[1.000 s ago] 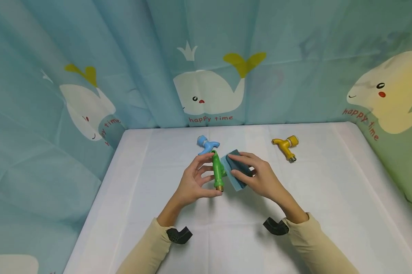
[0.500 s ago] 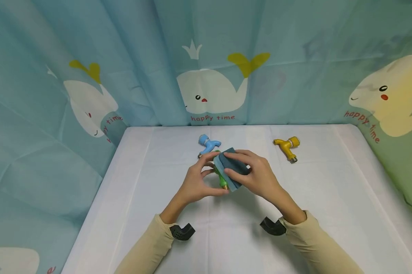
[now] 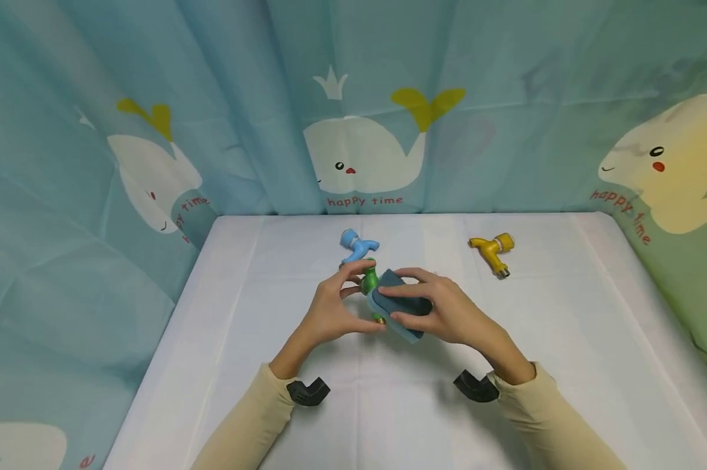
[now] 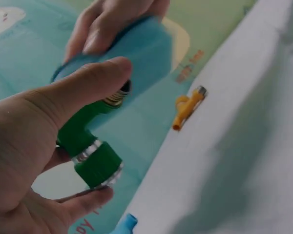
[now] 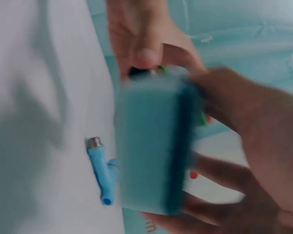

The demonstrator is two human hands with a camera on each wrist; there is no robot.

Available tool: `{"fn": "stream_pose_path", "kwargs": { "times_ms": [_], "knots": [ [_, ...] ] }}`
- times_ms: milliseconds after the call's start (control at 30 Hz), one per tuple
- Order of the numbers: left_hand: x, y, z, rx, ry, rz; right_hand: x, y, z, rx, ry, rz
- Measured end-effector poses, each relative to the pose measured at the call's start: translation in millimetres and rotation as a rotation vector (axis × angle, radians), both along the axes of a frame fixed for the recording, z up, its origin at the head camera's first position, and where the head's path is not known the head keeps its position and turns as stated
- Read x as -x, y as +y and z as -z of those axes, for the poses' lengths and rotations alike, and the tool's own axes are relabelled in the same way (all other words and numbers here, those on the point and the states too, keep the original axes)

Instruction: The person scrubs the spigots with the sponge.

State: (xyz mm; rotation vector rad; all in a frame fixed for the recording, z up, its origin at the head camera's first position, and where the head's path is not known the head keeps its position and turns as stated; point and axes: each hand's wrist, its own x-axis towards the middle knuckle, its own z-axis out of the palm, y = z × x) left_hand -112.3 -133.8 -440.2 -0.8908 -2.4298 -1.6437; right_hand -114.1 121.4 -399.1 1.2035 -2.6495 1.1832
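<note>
My left hand (image 3: 331,311) holds a green faucet (image 4: 98,163) between thumb and fingers, above the table. In the left wrist view the thumb lies over its brass threaded end (image 4: 116,97), and a finger touches the round knob end. My right hand (image 3: 447,307) grips a blue two-tone sponge (image 3: 401,301) with a darker layer on the palm side. The sponge's lighter face lies against the faucet's body and hides much of it in the head view. Blurred in the right wrist view, the sponge (image 5: 151,146) covers nearly all of the faucet.
A blue faucet (image 3: 359,247) lies on the white table (image 3: 259,274) just beyond my left hand. Farther right lies a yellow faucet (image 3: 493,252). A whale-print curtain (image 3: 241,130) stands behind the table's back edge.
The sponge has come left onto the green faucet, then slid down toward its threaded end. The faucet has turned in my left hand, so its knob shows now. Blue and yellow faucets stay put.
</note>
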Motion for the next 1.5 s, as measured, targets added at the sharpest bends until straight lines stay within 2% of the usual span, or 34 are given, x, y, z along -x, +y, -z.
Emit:
{"fn": "stream_pose_path", "kwargs": {
  "times_ms": [100, 267, 367, 467, 633, 733, 833, 967, 1033, 1133, 1233, 1333, 1433, 1500],
  "knots": [
    [-1.4, -1, 0.0, -0.081, -0.046, 0.009, -0.5, 4, 2.3, 0.066, -0.038, 0.004],
    [-3.0, 3, -1.1, -0.243, -0.130, 0.103, 4.0, -4, 17.4, 0.269, -0.106, 0.166],
    [-5.0, 2, 0.0, -0.328, -0.175, 0.130, 5.1, -6, 27.8, 0.287, -0.145, 0.232],
    [-6.3, 0, 1.4, -0.392, -0.213, 0.152, 6.8, -5, 30.3, 0.301, -0.164, 0.277],
    [-6.8, 0, -1.8, -0.448, -0.225, 0.203, 8.9, -6, 29.5, 0.340, -0.262, 0.256],
    [-7.3, -2, -3.7, -0.461, -0.238, 0.212, 11.1, -2, 31.1, 0.293, -0.253, 0.287],
    [-7.0, -3, -5.4, -0.428, -0.247, 0.225, 13.9, 1, 27.9, 0.297, -0.254, 0.268],
    [-8.8, -5, -8.9, -0.377, -0.223, 0.243, 17.2, 3, 22.6, 0.263, -0.298, 0.183],
    [-9.5, -7, -9.6, -0.389, -0.227, 0.251, 19.5, 6, 22.3, 0.214, -0.283, 0.197],
    [-9.4, -9, -10.4, -0.409, -0.245, 0.271, 21.2, 8, 20.3, 0.235, -0.267, 0.223],
    [-7.4, -10, -9.9, -0.431, -0.257, 0.287, 19.9, 4, 17.0, 0.292, -0.271, 0.187],
    [-7.0, -11, -7.6, -0.494, -0.293, 0.294, 17.6, 0, 16.5, 0.261, -0.273, 0.166],
    [-7.6, -13, -3.0, -0.580, -0.359, 0.265, 14.8, -2, 18.6, 0.213, -0.210, 0.232],
    [-7.3, -13, -0.1, -0.629, -0.404, 0.234, 12.1, -5, 18.2, 0.229, -0.149, 0.235]
  ]
}}
